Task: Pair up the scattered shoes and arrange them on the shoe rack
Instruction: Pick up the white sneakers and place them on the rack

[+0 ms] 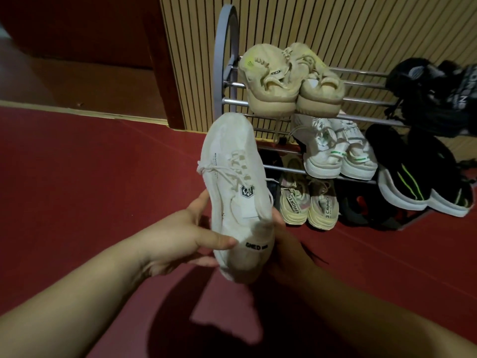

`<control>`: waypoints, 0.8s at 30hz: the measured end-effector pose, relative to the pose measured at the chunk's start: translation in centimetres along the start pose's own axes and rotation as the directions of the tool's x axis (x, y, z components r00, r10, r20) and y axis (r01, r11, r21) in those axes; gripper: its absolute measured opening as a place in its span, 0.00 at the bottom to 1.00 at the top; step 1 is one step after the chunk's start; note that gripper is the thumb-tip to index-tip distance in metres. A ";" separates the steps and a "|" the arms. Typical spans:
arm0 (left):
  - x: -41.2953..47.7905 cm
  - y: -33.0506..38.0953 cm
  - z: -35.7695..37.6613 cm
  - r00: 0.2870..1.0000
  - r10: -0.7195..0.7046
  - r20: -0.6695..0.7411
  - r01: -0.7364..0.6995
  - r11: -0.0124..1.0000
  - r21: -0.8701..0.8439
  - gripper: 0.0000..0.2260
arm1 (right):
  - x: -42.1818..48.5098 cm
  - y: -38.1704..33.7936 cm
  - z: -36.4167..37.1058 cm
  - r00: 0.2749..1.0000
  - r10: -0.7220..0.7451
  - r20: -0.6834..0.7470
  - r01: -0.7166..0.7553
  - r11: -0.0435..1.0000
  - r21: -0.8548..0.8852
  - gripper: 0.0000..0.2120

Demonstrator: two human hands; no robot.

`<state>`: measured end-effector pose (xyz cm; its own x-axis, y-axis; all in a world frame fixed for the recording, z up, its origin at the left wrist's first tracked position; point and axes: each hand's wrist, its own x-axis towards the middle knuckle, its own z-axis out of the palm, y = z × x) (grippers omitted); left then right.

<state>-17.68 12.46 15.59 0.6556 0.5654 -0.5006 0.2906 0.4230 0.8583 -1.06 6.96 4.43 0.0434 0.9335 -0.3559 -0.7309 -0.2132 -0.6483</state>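
Note:
A white laced sneaker (237, 192) is held up in front of me, toe pointing away toward the rack. My left hand (191, 236) grips its heel from the left, thumb across the back. My right hand (286, 244) holds the heel from the right, mostly hidden behind the shoe. The metal shoe rack (227, 81) stands just beyond, against the wall. A beige pair (289, 81) sits on its top tier, a white pair with green marks (338, 153) on the middle tier, and a cream pair (307, 202) on the bottom.
Black shoes (436, 96) fill the top right of the rack, and a black pair with green stripes (418, 177) sits below them. Dark shoes (361, 205) lie at the bottom right. Red carpet (90, 164) covers the floor; a striped wall panel (335, 27) backs the rack.

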 end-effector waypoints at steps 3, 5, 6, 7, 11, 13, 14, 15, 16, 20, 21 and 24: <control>1.5 0.0 1.5 0.999 0.037 -0.028 -0.037 0.999 0.002 0.40 | -1.1 -1.5 -1.3 0.993 -0.084 -0.078 0.083 0.996 -0.010 0.39; 2.7 -0.1 2.1 0.997 0.037 -0.064 -0.041 0.997 -0.062 0.36 | -1.5 -2.4 -2.5 0.978 -0.170 -0.121 0.168 0.985 -0.024 0.31; 3.3 -0.1 2.2 0.997 0.033 -0.077 -0.041 0.993 -0.109 0.35 | -1.5 -2.9 -3.1 0.966 -0.202 -0.159 0.198 0.979 -0.040 0.28; 3.8 0.0 2.3 0.995 0.031 -0.095 -0.044 0.988 -0.147 0.35 | -1.7 -3.7 -3.4 0.951 -0.216 -0.223 0.204 0.976 -0.074 0.27; 5.5 0.7 1.8 0.987 0.028 -0.159 -0.059 0.979 -0.197 0.28 | -1.3 -6.5 -4.7 0.907 -0.262 -0.330 0.206 0.959 -0.196 0.22; 6.4 1.0 1.0 0.982 0.016 -0.188 -0.059 0.973 -0.223 0.27 | -0.9 -7.7 -5.1 0.899 -0.255 -0.355 0.186 0.958 -0.219 0.19; 6.9 1.1 0.6 0.978 0.010 -0.207 -0.059 0.971 -0.232 0.26 | -0.6 -8.1 -5.4 0.896 -0.251 -0.367 0.171 0.957 -0.235 0.18; 7.3 1.1 0.1 0.974 0.004 -0.226 -0.056 0.973 -0.223 0.27 | -0.3 -8.4 -5.6 0.893 -0.243 -0.380 0.160 0.958 -0.237 0.18; 7.6 1.0 -0.3 0.972 -0.002 -0.236 -0.045 0.980 -0.194 0.27 | -0.1 -8.6 -5.8 0.891 -0.230 -0.391 0.152 0.964 -0.220 0.18; 9.3 0.6 -1.0 0.965 -0.005 -0.263 -0.028 0.992 -0.121 0.26 | 1.0 -8.9 -5.7 0.884 -0.229 -0.408 0.153 0.965 -0.211 0.09; 9.8 0.6 -1.0 0.961 -0.004 -0.277 -0.035 0.990 -0.136 0.26 | 1.4 -9.1 -5.4 0.880 -0.238 -0.411 0.159 0.963 -0.217 0.08; 11.5 0.8 -0.8 0.947 -0.004 -0.321 -0.050 0.986 -0.162 0.24 | 3.0 -9.9 -4.7 0.867 -0.268 -0.420 0.167 0.951 -0.261 0.11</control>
<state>-10.44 19.82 10.40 0.3962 0.7608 -0.5140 0.1407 0.5029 0.8528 9.54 10.51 6.62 0.5193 0.7457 -0.4176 -0.5096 -0.1221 -0.8517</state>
